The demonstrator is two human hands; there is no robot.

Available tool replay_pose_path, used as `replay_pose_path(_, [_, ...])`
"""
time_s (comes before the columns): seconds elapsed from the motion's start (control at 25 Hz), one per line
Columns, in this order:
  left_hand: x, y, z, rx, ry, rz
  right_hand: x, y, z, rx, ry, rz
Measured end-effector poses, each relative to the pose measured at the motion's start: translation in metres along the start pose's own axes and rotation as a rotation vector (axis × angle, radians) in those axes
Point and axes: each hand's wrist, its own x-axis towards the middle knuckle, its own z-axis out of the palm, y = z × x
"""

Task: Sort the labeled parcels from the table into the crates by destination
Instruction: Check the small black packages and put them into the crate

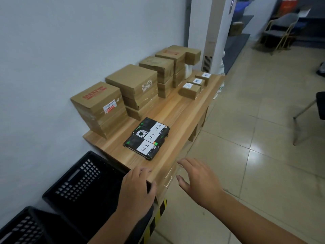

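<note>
Pre-pick step: resting left hand (135, 189) on the near corner of the surface (175, 111), grip loose and empty; hovering right hand (198, 180), grip apart. Next, probably reaching to twelve o'clock for the black labelled parcels (146, 138), then across to the crate (84, 180) at nine o'clock.

The wooden counter (175, 111) stands against the wall, with stacks of cardboard boxes (133, 85) lined up along its wall side. A flat black bundle (135, 141) with three white labels lies towards its near end. Three small labelled boxes (190, 90) sit in a row by the far outer edge.
</note>
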Motion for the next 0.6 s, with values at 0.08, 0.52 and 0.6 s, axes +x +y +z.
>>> replay_pose_path(0.08, [0.025, 0.008, 0.012, 0.003, 0.003, -0.008, 0.02, 0.022, 0.0, -0.008, -0.019, -0.023])
replay_pose_path(0.52, [0.191, -0.007, 0.069, -0.034, 0.005, -0.177, 0.201, 0.111, 0.03, -0.253, -0.042, -0.358])
replay_pose_path(0.6, [0.21, -0.016, 0.076, -0.022, -0.01, -0.209, 0.234, 0.115, 0.036, -0.238, -0.073, -0.41])
